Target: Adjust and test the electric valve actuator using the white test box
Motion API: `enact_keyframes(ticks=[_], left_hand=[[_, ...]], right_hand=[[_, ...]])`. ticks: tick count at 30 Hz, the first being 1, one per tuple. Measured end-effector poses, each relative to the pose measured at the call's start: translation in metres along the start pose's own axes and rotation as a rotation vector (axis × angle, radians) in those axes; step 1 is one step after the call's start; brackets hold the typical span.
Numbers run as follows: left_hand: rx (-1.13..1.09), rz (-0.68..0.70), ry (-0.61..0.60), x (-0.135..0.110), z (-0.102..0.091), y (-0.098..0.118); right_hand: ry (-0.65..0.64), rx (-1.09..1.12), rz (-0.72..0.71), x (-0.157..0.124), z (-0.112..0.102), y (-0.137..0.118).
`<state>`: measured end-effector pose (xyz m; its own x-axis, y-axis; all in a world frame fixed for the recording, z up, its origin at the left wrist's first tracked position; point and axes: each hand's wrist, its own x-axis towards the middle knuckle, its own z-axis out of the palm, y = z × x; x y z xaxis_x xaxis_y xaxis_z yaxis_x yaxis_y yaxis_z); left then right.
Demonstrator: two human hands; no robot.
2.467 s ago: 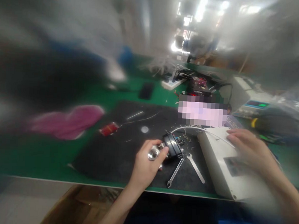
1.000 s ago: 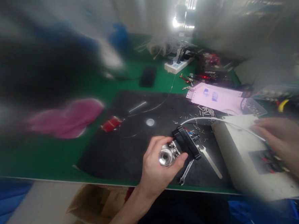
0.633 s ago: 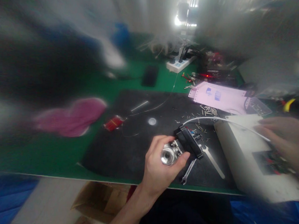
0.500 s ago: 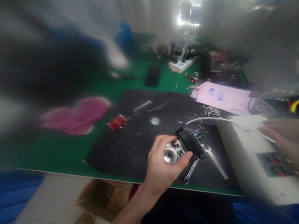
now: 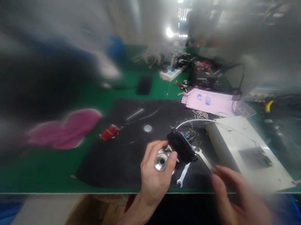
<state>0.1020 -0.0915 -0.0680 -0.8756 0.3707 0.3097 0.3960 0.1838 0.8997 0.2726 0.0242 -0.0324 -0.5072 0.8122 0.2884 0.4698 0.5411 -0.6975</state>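
Note:
My left hand is closed around a shiny metal fitting with a round bore, joined to a black housing. A white cable arches from the housing to the right. My right hand, blurred, has its thumb and fingers parted at the handle end of a flat open-end wrench. Its fingertips cover that end, so contact is unclear. A second, shiny wrench lies below the housing on the black mat.
A pale metal box stands at the right. Small metal pins lie near pink papers. A red packet, a white disc and pink cloth are to the left. A power strip sits behind.
My right hand has come down and left from the cable above the pale box to the flat wrench. My left hand keeps its hold on the fitting. The view has shifted slightly.

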Motion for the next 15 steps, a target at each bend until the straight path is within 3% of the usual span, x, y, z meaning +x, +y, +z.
enact_keyframes(ticks=[2, 6, 8, 11, 15], left_hand=[[-0.026, 0.013, 0.08, -0.004, 0.001, 0.007], [-0.127, 0.02, 0.179, -0.013, 0.011, 0.018], [-0.175, 0.069, 0.178, -0.016, 0.018, 0.018], [-0.206, 0.197, 0.07, -0.021, 0.024, 0.011], [-0.026, 0.527, -0.249, -0.023, 0.009, -0.003]], right_hand=[[-0.093, 0.257, 0.162, -0.013, 0.017, -0.015], [-0.197, 0.754, 0.213, -0.006, 0.038, -0.016], [-0.31, 0.967, 0.278, 0.006, 0.044, -0.014], [-0.314, 1.077, 0.369, 0.021, 0.047, -0.015], [-0.04, 0.829, 0.339, 0.021, 0.033, -0.018]])
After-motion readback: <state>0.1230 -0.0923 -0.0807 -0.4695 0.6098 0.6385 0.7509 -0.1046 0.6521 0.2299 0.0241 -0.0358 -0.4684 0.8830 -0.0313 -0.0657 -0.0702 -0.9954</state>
